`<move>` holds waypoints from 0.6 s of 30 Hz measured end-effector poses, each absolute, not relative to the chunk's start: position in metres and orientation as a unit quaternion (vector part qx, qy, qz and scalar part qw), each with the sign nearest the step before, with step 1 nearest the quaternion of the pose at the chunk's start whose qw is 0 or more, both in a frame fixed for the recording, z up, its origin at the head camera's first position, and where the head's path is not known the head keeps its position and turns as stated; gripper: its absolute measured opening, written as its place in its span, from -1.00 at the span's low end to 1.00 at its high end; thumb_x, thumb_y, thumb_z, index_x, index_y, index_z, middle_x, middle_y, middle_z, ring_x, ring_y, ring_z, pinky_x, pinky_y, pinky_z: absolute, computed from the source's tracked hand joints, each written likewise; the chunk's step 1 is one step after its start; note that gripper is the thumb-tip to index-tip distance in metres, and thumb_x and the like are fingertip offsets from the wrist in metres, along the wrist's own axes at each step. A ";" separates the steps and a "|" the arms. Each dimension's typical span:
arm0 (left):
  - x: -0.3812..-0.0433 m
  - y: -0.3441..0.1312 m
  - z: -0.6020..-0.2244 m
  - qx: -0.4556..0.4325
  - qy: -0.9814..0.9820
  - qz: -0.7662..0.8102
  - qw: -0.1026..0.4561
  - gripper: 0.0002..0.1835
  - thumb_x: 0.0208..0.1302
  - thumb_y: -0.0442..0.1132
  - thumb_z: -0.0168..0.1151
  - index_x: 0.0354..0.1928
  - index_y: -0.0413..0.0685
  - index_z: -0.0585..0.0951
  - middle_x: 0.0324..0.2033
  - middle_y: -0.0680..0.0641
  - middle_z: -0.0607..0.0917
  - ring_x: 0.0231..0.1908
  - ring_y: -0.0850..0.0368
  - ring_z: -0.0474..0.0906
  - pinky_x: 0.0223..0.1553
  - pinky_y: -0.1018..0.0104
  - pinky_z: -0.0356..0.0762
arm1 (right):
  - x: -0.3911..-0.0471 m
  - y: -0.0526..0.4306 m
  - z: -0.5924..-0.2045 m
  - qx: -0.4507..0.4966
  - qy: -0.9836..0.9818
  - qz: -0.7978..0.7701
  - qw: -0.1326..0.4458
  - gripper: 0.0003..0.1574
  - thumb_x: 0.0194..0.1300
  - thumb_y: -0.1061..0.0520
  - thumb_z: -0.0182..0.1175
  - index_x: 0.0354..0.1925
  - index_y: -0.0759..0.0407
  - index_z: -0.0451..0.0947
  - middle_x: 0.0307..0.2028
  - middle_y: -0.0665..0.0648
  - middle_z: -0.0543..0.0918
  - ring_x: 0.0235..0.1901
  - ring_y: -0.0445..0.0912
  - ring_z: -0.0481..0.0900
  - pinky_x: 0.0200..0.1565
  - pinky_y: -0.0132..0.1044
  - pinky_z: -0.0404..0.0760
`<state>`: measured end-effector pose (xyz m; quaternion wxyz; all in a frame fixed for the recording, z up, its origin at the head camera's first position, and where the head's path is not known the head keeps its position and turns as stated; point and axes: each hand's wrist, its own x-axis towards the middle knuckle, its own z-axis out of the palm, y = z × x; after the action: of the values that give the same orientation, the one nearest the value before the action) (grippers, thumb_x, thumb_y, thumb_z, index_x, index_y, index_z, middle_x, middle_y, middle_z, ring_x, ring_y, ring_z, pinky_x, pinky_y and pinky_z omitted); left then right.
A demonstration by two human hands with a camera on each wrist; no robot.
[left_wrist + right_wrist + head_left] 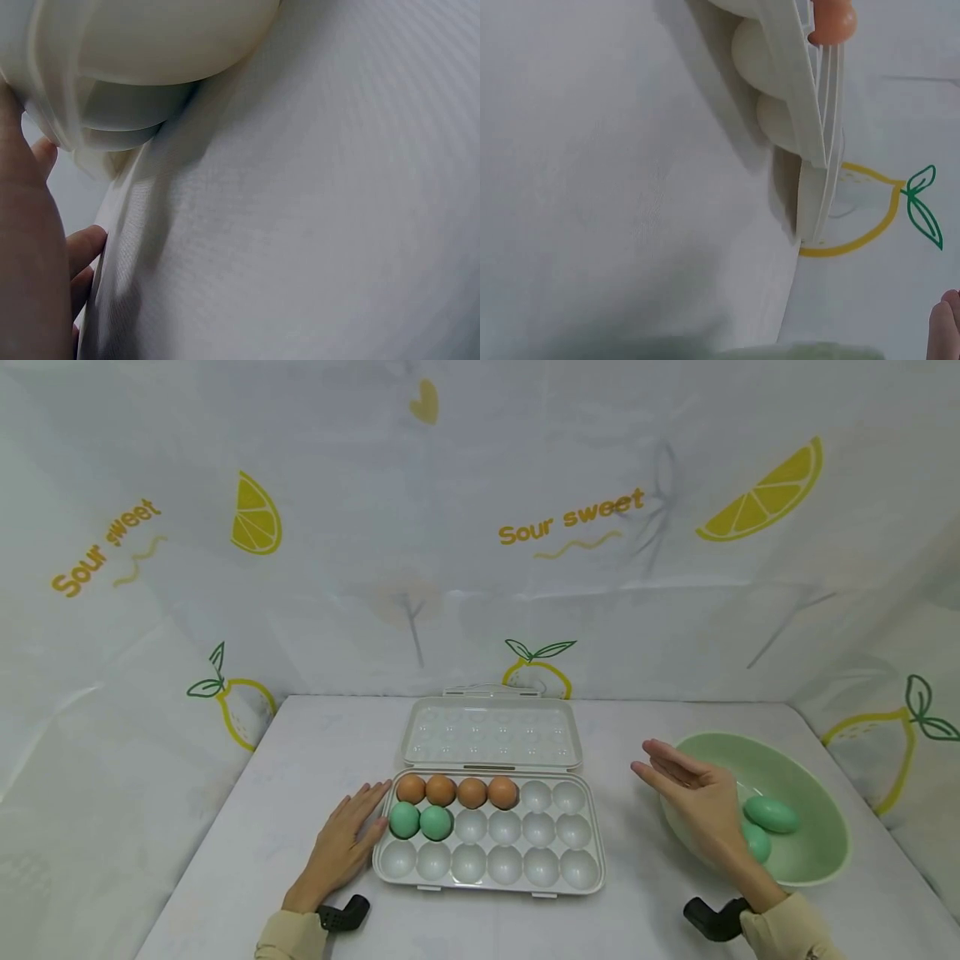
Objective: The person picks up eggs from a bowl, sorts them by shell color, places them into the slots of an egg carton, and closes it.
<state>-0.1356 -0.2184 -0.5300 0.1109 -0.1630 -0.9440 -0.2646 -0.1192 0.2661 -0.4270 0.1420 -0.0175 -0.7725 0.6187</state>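
An egg tray (505,864) lies with its clear lid (491,727) folded back. Several brown eggs (472,792) fill the left part of its far row. Two green eggs (436,822) sit at the left of the middle row. My left hand (341,843) rests along the tray's left edge, fingers fairly straight; the left wrist view shows it beside the tray's wall. Above the left rim of a green bowl (817,852) is my right hand (701,797), fingers extended toward the tray, no object visible in it. Two green eggs (771,814) show inside the bowl, partly behind that hand.
The white table (637,902) carries the tray in the middle and the bowl at the right. A pale cloth backdrop (337,610) printed with lemons hangs behind and at the sides. Each wrist wears a black camera mount (716,920).
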 end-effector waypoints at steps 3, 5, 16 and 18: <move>-0.136 -0.219 -0.530 -0.164 -0.944 -0.266 0.110 -0.41 0.48 -0.08 0.17 0.50 0.11 0.39 0.42 -0.13 0.52 0.48 -0.22 0.34 0.51 -0.21 0.16 | -0.116 0.279 -0.428 -0.006 -0.749 0.648 0.139 -0.35 0.25 0.33 0.41 0.27 0.48 0.50 -0.05 -0.37 0.75 -0.01 -0.52 0.69 0.00 -0.65 0.65; -0.136 -0.218 -0.529 -0.164 -0.943 -0.267 0.109 -0.41 0.48 -0.08 0.17 0.50 0.11 0.39 0.42 -0.13 0.52 0.48 -0.23 0.34 0.51 -0.21 0.17 | -0.113 0.288 -0.429 0.004 -0.729 0.670 0.138 -0.38 0.25 0.38 0.39 0.26 0.46 0.52 -0.04 -0.32 0.77 -0.01 -0.49 0.70 0.00 -0.64 0.66; -0.136 -0.218 -0.528 -0.161 -0.945 -0.264 0.107 -0.42 0.48 -0.08 0.18 0.50 0.10 0.40 0.41 -0.14 0.52 0.48 -0.22 0.35 0.51 -0.22 0.17 | -0.101 0.324 -0.440 0.009 -0.706 0.688 0.166 -0.42 0.22 0.51 0.32 0.22 0.38 0.59 -0.07 -0.23 0.81 -0.06 -0.39 0.76 -0.05 -0.61 0.70; -0.136 -0.218 -0.528 -0.161 -0.945 -0.264 0.108 -0.42 0.47 -0.08 0.18 0.50 0.09 0.40 0.41 -0.14 0.53 0.48 -0.22 0.35 0.50 -0.22 0.18 | -0.098 0.329 -0.441 0.000 -0.699 0.695 0.168 -0.43 0.21 0.52 0.32 0.20 0.33 0.62 -0.09 -0.23 0.82 -0.08 -0.40 0.77 -0.07 -0.62 0.70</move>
<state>-0.1358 -0.2183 -0.5281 0.1078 -0.1614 -0.9448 -0.2638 -0.0981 0.3290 -0.4408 0.1680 0.0003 -0.6990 0.6951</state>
